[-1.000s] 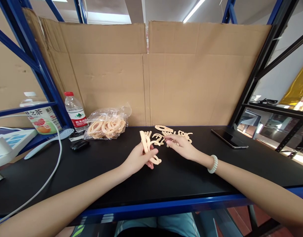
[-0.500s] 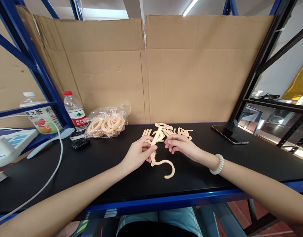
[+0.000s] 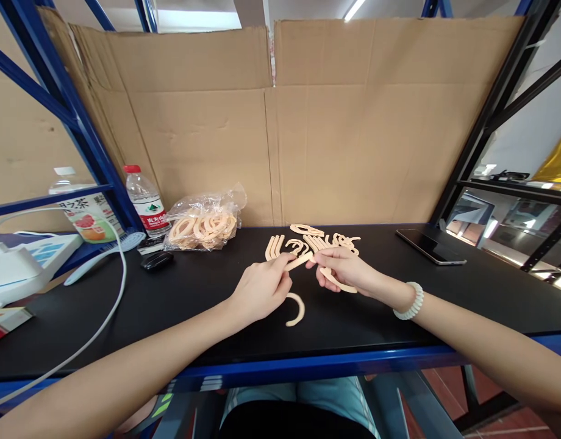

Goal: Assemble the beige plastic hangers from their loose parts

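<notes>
My left hand (image 3: 264, 285) is closed, pinching one end of a flat beige strip (image 3: 299, 262) that looks like a clothes hanger arm. My right hand (image 3: 347, 267) has its fingers on the strip's other end. A second curved hanger arm (image 3: 338, 281) sticks out below the right fingers, pointing right. Just below my left hand shows a beige hanger hook (image 3: 299, 310); whether it joins the strip is hidden by the fingers. Behind the hands lie several loose curved beige pieces (image 3: 275, 247) and a small pile of oval ones (image 3: 307, 230).
A clear bag of beige rings (image 3: 207, 228), a red-capped water bottle (image 3: 146, 204) and a black mouse-like object (image 3: 157, 261) stand at the left. A white cable (image 3: 118, 299) crosses the left side. A phone (image 3: 429, 246) lies right on the black table (image 3: 376, 329). Cardboard (image 3: 193, 134) walls the back.
The beige strip has turned from nearly upright to slanting right. My right hand has come to it and now grips it, with a second arm showing there. The hook has shifted left.
</notes>
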A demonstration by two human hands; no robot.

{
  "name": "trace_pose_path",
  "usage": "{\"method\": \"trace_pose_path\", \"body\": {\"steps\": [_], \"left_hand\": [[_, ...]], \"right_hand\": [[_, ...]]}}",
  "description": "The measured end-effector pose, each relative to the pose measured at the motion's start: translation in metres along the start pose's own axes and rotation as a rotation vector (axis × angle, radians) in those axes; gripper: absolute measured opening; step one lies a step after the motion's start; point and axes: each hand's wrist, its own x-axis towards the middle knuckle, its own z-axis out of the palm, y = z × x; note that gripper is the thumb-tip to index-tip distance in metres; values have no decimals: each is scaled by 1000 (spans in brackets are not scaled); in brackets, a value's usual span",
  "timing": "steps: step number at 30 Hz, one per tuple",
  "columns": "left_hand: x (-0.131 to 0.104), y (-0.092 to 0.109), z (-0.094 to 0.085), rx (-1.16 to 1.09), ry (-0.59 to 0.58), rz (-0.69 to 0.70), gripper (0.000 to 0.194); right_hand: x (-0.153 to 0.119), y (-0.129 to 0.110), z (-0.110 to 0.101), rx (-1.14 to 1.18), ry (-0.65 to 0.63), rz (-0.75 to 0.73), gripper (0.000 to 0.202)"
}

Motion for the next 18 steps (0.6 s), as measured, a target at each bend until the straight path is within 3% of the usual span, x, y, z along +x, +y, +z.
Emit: {"method": "trace_pose_path", "body": {"steps": [2, 6, 11, 18], "left_hand": [[1, 3, 1, 173, -5, 78, 31], [3, 6, 4, 362, -141, 199, 19], [4, 9, 0, 489, -248, 232, 20], [1, 24, -5, 435, -306, 85, 20]], "right_hand": [[-1, 2, 3, -32, -88, 30, 31], [-4, 8, 9, -92, -221, 47, 29], [-5, 8, 10, -224, -186, 60, 24], [-10, -3, 15, -339, -135, 45, 24]]}}
